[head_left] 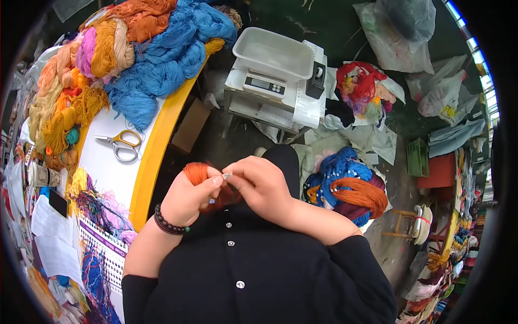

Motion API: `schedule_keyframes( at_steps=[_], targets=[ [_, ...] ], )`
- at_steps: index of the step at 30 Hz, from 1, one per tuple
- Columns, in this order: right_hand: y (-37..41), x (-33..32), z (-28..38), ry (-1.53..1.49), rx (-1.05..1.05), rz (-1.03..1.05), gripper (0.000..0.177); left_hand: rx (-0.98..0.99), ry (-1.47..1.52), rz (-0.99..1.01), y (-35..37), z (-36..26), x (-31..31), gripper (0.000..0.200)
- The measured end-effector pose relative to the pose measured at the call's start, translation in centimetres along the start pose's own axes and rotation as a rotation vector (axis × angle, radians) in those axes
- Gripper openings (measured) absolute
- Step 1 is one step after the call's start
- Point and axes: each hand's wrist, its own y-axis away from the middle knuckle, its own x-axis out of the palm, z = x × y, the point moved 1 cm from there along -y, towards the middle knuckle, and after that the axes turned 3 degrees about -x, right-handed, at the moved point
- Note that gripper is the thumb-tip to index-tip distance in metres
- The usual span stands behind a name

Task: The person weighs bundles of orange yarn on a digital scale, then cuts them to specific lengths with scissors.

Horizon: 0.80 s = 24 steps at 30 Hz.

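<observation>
In front of the black shirt, my left hand [186,200] is closed around a bundle of orange yarn [197,173]. Part of this yarn hangs below the fingers, dark and partly hidden. My right hand [264,186] meets it at the fingertips, with thumb and forefinger pinched together. Between the two hands shows a small pale piece [226,175], too small to name. To the left of my hands, scissors [121,144] with one yellow and one grey handle lie on the white tabletop [102,173].
Blue yarn skeins [172,48] and other colours heap on the yellow-edged table. A digital scale [264,86] with a plastic tray [274,53] stands ahead on a small stand. A yarn pile [345,186] sits at right, near a wooden stool [402,222]. Plastic bags [402,32] lie beyond.
</observation>
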Motion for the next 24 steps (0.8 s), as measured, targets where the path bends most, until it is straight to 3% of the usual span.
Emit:
schedule_keyframes(
  at_steps=[2,3,4,6,7,9,10,11,13,14,16,18,20,21,22,24],
  targets=[
    [0.1,0.2,-0.5,-0.336,0.353,0.086,0.008,0.526,-0.508,-0.152,-0.1,0.6,0.7,0.012],
    [0.3,0.4,-0.7,-0.360,0.343,0.088,0.008,0.718,-0.792,-0.211,0.5,-0.3,1.1,0.012],
    [0.3,0.2,-0.7,-0.360,0.343,0.088,0.008,0.718,-0.792,-0.211,0.4,-0.1,1.1,0.012],
    [0.3,-0.2,-0.7,-0.088,0.084,0.085,0.009,0.412,-0.393,-0.171,0.0,0.6,0.8,0.014],
    [0.4,-0.2,-0.6,-0.089,0.086,0.084,0.009,0.083,-0.158,-0.043,0.3,-0.4,0.5,0.015],
    [0.4,-0.3,-0.4,-0.038,0.023,0.058,0.009,-0.056,0.042,0.046,0.4,-0.2,0.4,0.017],
    [0.6,-0.2,-0.3,-0.037,0.024,0.056,0.009,-0.033,0.058,0.021,0.4,0.0,0.2,0.014],
    [1.0,0.2,-0.4,-0.298,0.241,0.072,0.009,-0.035,0.056,0.023,0.3,0.5,0.4,0.014],
    [1.3,0.5,-0.8,-0.782,0.598,0.154,0.012,0.519,-0.501,-0.179,0.2,0.9,1.1,0.008],
    [1.4,0.5,-1.0,-0.781,0.598,0.152,0.012,0.625,-0.653,-0.202,0.6,0.6,1.2,0.006],
    [1.7,0.3,-1.4,-1.003,0.691,0.226,0.014,0.583,-0.676,-0.146,0.9,0.1,1.1,0.006],
    [2.3,-0.7,-2.6,-0.976,0.761,0.198,0.014,0.541,-0.686,-0.023,0.6,0.0,0.5,0.004],
    [2.8,-3.2,-3.8,-0.825,0.831,0.018,0.019,0.444,-0.438,-0.084,0.8,-0.1,0.6,0.005],
    [3.7,-4.9,-5.3,-0.885,0.809,-0.090,0.020,0.416,-0.400,-0.080,0.8,-0.4,0.1,0.007],
    [4.2,-7.5,-6.2,-0.791,0.921,-0.167,0.023,0.382,-0.428,-0.119,0.8,-0.5,-0.7,0.009],
    [6.4,-12.2,-7.5,-0.654,0.848,-0.363,0.025,0.301,-0.416,-0.087,0.4,-0.4,-2.6,0.014]
  ],
)
